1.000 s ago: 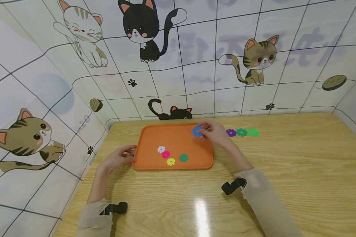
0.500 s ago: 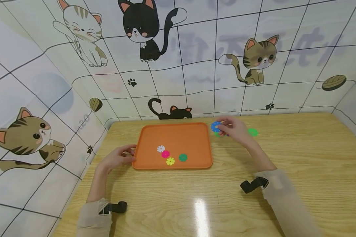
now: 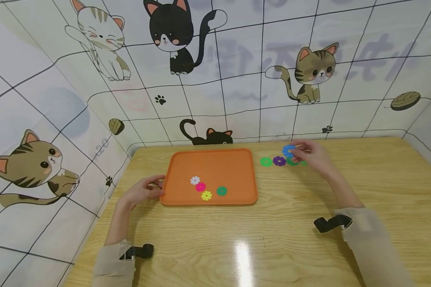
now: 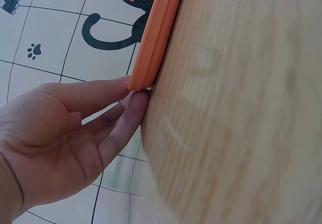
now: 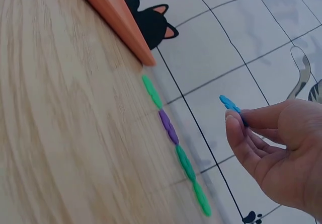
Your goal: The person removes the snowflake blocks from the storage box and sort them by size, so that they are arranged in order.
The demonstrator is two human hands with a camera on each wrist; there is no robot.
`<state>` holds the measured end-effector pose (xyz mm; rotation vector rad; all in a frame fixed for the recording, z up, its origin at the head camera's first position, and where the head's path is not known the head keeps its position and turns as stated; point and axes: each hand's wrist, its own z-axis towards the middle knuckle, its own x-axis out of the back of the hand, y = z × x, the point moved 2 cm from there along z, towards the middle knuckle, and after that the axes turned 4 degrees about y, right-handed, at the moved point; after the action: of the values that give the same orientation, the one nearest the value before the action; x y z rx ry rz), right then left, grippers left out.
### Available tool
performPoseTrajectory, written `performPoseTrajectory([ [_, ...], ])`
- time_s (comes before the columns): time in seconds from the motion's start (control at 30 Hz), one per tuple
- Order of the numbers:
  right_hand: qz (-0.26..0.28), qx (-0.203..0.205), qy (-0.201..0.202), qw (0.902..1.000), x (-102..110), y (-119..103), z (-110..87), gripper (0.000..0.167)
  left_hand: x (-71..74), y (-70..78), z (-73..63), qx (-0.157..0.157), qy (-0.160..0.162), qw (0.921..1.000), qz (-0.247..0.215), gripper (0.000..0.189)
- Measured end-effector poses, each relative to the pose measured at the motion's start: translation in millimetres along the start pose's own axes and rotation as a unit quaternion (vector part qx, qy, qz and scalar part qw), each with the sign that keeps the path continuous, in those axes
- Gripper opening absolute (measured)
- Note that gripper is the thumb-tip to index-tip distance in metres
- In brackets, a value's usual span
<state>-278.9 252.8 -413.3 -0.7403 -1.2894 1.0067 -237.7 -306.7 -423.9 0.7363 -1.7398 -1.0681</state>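
Between thumb and fingertips, my right hand (image 3: 315, 158) pinches a blue snowflake disc (image 3: 288, 150), raised above the table. It overlaps a row of discs in the head view: light green (image 3: 266, 162), purple (image 3: 279, 161), dark green (image 3: 291, 162) and another light green one partly behind the fingers. The right wrist view shows that row lying flat, the blue disc (image 5: 229, 103) apart from it. My left hand (image 3: 141, 193) grips the left rim of an orange tray (image 3: 230, 167), thumb on one side and fingers on the other (image 4: 136, 108).
In the tray lie a white disc (image 3: 195, 180), a pink disc (image 3: 200, 187), a yellow disc (image 3: 206, 195) and a green disc (image 3: 221, 191). The wooden table (image 3: 215, 239) meets a cat-patterned wall (image 3: 237, 107) at its back edge.
My right hand has carried the blue disc from over the tray's top right corner rightward along the row of discs. The left hand stays at the tray's left edge.
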Motion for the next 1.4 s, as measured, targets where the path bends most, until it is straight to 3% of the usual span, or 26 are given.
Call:
performPoseTrajectory([
  [0.43, -0.049, -0.014, 0.045, 0.9977, 39, 24, -12.7, 0.039, -1.7, 0.9, -2.0, -0.003, 0.001, 1.0000, 0.001, 0.064],
  [0.8, -0.122, -0.065, 0.050, 0.9891, 58, 46, -18.4, 0.046, -1.0, 3.2, -1.6, 0.001, 0.001, 1.0000, 0.004, 0.064],
  [0.93, -0.147, -0.074, 0.054, 0.9848, 63, 50, -20.0, 0.047, -1.0, 2.6, -1.2, 0.002, 0.002, 1.0000, 0.004, 0.064],
  [1.13, -0.130, -0.089, 0.043, 0.9866, 64, 54, -20.7, 0.044, -1.2, 3.6, -2.0, 0.001, 0.003, 1.0000, 0.004, 0.064],
  [1.4, -0.171, -0.078, 0.031, 0.9817, 65, 54, -19.6, 0.042, -1.0, 2.1, -0.8, -0.006, 0.003, 0.9999, 0.013, 0.062],
])
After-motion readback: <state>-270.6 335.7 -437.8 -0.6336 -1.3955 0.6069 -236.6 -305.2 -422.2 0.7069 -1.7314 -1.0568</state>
